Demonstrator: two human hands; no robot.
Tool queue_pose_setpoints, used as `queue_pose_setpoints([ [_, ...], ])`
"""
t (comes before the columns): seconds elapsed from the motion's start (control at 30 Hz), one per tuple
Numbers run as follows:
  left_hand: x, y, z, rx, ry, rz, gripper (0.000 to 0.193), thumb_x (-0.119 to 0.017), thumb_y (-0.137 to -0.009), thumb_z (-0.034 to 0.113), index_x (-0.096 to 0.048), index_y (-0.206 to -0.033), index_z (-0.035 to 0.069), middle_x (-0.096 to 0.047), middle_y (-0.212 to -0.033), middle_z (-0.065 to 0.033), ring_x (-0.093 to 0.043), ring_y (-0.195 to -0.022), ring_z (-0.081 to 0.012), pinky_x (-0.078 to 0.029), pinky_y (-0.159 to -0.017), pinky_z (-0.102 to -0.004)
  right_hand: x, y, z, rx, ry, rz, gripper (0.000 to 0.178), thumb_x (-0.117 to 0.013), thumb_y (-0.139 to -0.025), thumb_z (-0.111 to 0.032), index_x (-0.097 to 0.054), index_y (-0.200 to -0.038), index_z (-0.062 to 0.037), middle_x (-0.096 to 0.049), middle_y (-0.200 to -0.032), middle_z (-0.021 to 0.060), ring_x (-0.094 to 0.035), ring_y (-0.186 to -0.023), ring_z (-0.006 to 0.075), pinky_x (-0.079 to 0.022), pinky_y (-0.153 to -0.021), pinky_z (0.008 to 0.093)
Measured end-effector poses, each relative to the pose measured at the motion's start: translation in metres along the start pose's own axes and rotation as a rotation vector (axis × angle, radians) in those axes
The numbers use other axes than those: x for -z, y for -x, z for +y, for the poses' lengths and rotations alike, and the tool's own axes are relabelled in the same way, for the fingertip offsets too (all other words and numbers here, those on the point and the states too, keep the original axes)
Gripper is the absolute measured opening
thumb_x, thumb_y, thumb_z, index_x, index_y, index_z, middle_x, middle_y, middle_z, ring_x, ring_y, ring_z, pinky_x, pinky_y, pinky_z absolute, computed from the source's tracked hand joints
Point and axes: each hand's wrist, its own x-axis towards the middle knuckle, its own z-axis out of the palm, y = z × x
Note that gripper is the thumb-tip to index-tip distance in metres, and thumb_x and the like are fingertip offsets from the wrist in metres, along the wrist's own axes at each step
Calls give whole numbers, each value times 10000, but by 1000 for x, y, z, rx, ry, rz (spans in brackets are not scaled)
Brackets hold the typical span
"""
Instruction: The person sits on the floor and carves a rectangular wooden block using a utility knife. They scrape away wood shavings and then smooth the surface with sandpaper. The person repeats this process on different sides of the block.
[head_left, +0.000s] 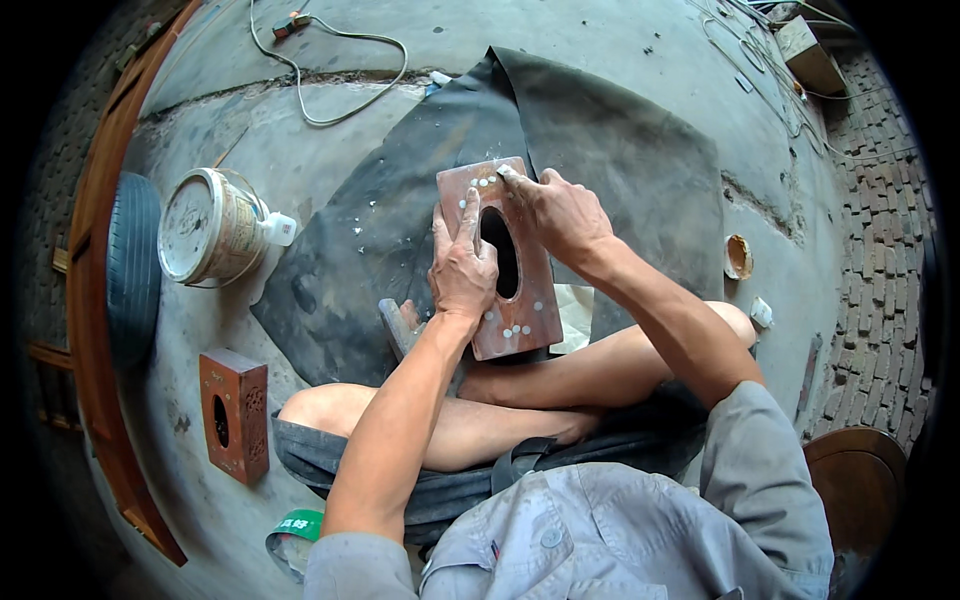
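The left hand (462, 268) lies flat on a reddish wooden panel (520, 300) with an oval hole, on a dark sheet (620, 170). The right hand (560, 212) pinches at the panel's top edge, among white dots. At nine o'clock a tub (205, 227); at seven o'clock a wooden box (235, 412).

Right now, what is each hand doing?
Left hand: open, pressed flat on the wooden panel.
Right hand: fingers curled, fingertip on the panel's top edge.

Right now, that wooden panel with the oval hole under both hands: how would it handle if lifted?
The wooden panel looks stiff, a flat board. The oval cutout probably lightens it and offers a grip. Pale dabs on its face may smear if wet.
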Motion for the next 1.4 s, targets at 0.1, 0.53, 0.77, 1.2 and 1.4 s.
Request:
queue_pose_setpoints([
  [0.1,-3,0,3,-10,5,15,756,-606,-898,129,-464,-1616,319,-345,-1661,-277,-556,-1370,-486,-545,-1070,-494,-7,3,0,-7,4,40,452,-539,-1041,-184,-569,-1492,-185,-667,-1152,238,-737,-950,455,-608,-821,526],
  [0.53,0,0,3,4,-16,-4,778,-606,-895,134,-438,-1628,332,-337,-1661,-279,-564,-1357,-489,-553,-1056,-505,-13,8,-7,-11,38,56,498,-569,-1023,-186,-551,-1521,-177,-666,-1143,228,-741,-951,444,-608,-827,511],
  [0.77,1,0,4,12,1,-29,772,-599,-908,144,-425,-1637,330,-374,-1633,-271,-521,-1407,-474,-528,-1097,-479,-13,8,-8,-33,19,39,502,-556,-1021,-170,-547,-1522,-186,-665,-1157,235,-741,-950,447,-606,-834,520],
  [1.2,-3,-1,0,-34,-12,18,790,-616,-895,136,-427,-1631,353,-342,-1660,-270,-583,-1337,-486,-565,-1035,-508,-18,-4,-1,22,11,112,486,-533,-1032,-161,-551,-1516,-190,-669,-1147,233,-740,-945,448,-607,-817,518],
  [1.4,-1,0,-2,-30,-23,20,782,-617,-894,136,-438,-1628,337,-338,-1660,-275,-569,-1354,-485,-560,-1046,-502,-9,0,-8,-15,8,54,420,-528,-1039,-178,-613,-1451,-175,-679,-1166,231,-745,-946,425,-605,-829,514],
])
